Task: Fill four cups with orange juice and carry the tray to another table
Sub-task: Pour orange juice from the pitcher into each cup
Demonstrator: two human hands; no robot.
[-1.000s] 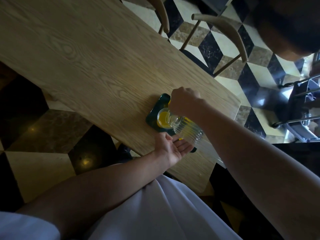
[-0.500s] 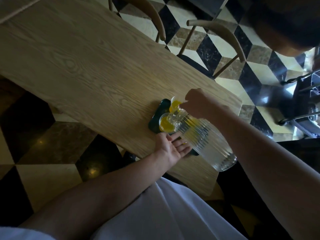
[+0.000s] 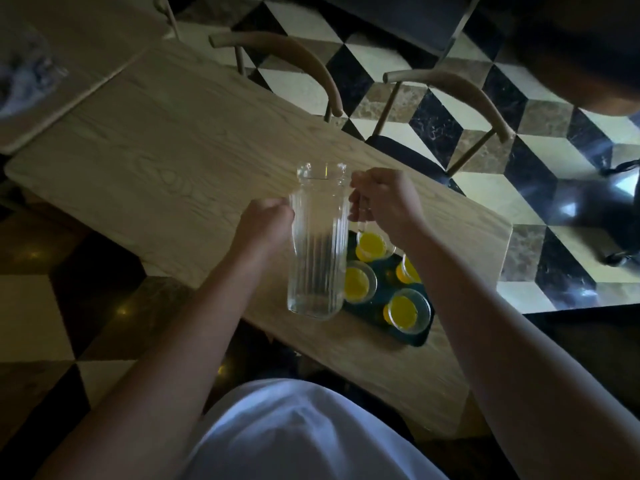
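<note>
An empty ribbed glass pitcher [image 3: 317, 251] is held upright above the near part of the wooden table [image 3: 166, 161]. My right hand [image 3: 384, 202] grips its handle, and my left hand [image 3: 266, 220] is curled against its left side. Just to the right of the pitcher, a dark green tray [image 3: 415, 341] lies by the table's near edge. It carries several clear cups of orange juice [image 3: 403, 310] [image 3: 356, 285] [image 3: 372, 244]. One cup [image 3: 408, 271] is partly hidden by my right forearm.
Two wooden chairs [image 3: 298, 60] [image 3: 474, 95] stand at the table's far side. A second wooden table [image 3: 86, 39] adjoins at the upper left, with a blurred glass object [image 3: 24, 74] on it. A black-and-cream tiled floor [image 3: 540, 150] surrounds the tables.
The pitcher has gone from tipped over a cup to upright and empty, lifted left of the tray. My left hand left the tray's edge and came up to the pitcher's side.
</note>
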